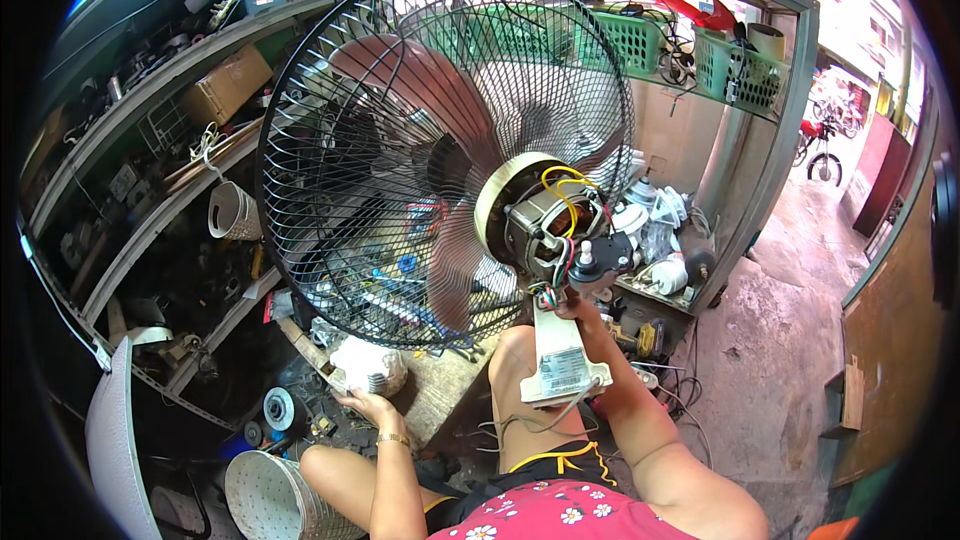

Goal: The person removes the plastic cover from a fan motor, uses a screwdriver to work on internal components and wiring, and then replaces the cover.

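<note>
A fan with a black wire cage (300,270) and reddish-brown blades (410,75) stands tilted before me. Behind its cage the motor (545,225) is bare, with yellow, red and white wires and a dark gearbox (605,260). My right hand (578,308) is closed round the white neck (560,355) just below the motor, its fingers partly hidden. Low on the left, my left hand (368,408) holds a rounded white vented cover (368,364) from beneath, beside a wooden bench. A grey cord (545,430) hangs from the neck's base.
Tools lie on the wooden bench (445,395) behind the cage. Cluttered shelves (190,175) rise at left, above a white perforated basket (265,495). Green baskets (620,40) sit on a metal-framed rack. A brown board (900,360) stands at right, beside the concrete floor (765,360).
</note>
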Action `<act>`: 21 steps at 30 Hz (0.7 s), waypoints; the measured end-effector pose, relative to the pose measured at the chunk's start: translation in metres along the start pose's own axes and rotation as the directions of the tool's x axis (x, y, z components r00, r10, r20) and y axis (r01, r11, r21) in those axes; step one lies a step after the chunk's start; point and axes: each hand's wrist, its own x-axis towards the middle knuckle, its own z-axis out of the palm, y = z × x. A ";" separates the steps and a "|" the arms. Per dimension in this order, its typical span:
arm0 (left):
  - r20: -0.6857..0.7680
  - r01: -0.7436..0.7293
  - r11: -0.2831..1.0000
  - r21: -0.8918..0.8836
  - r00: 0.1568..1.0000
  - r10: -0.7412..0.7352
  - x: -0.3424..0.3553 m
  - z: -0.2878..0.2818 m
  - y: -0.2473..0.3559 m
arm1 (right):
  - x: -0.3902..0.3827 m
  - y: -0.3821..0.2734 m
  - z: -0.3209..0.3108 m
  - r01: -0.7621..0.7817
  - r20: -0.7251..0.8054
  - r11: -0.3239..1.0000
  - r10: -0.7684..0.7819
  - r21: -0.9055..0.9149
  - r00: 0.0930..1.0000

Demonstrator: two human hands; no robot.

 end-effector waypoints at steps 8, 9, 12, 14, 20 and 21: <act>-0.017 0.023 1.000 0.008 1.000 -0.023 0.006 -0.015 0.011 | -0.002 -0.001 -0.004 -0.035 0.090 0.997 0.029 0.065 0.995; -0.045 0.049 0.991 0.122 0.998 -0.044 -0.007 -0.008 0.024 | -0.002 -0.002 -0.010 -0.037 0.078 0.997 0.032 0.068 0.996; -0.089 -0.208 0.902 0.379 0.962 0.260 -0.009 -0.022 0.040 | 0.000 0.002 -0.009 -0.006 0.112 0.995 -0.005 0.101 0.994; -0.090 -0.466 0.763 0.448 0.826 0.557 -0.021 -0.019 0.063 | -0.002 0.007 -0.007 -0.040 0.089 0.992 0.029 0.123 0.996; 0.761 -0.034 0.980 -0.194 0.626 0.172 -0.143 0.020 0.185 | -0.009 0.018 0.003 0.084 0.015 0.986 -0.087 0.141 0.996; 0.919 0.165 0.966 -0.198 0.375 0.124 -0.149 0.025 0.189 | -0.004 0.046 -0.006 0.158 0.053 0.987 -0.156 -0.040 0.986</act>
